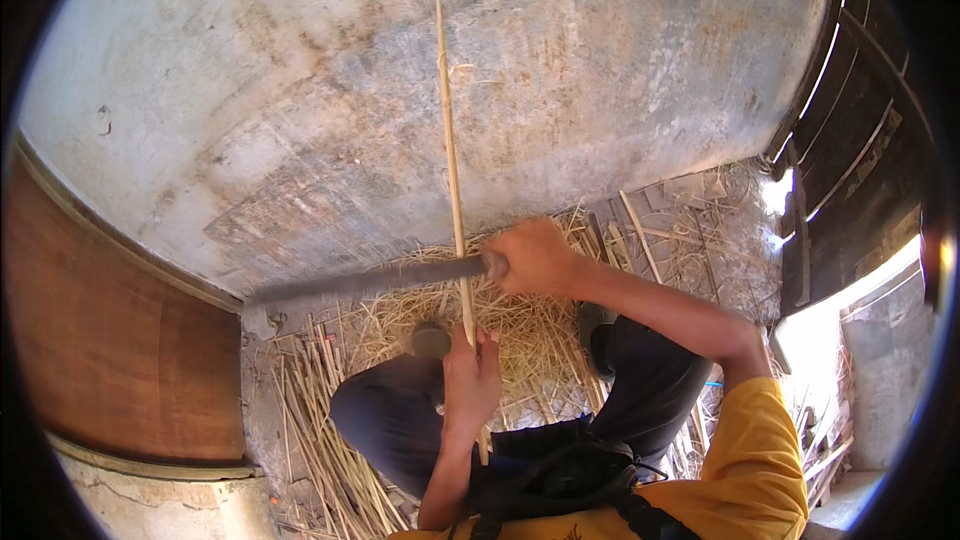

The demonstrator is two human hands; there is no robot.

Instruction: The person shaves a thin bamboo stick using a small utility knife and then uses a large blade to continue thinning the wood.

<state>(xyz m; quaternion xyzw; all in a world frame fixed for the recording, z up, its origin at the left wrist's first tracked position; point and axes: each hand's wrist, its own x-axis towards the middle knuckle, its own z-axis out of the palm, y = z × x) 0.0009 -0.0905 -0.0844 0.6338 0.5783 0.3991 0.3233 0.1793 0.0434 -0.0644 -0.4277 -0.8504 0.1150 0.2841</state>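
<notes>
The knife blade (pixel 370 281) looks matt metal, the strip (pixel 457 210) smooth wood, the wall (pixel 300 90) rough.

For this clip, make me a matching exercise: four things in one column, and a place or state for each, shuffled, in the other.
Things:
1. left hand
2. right hand
3. brown panel
4. shavings

Places or states:
A. at the picture's far left
B. gripping the long knife
C. loose, in a pale yellow heap
D. holding the pale strip

Pairs: 1-D, 2-B, 3-A, 4-C
</notes>
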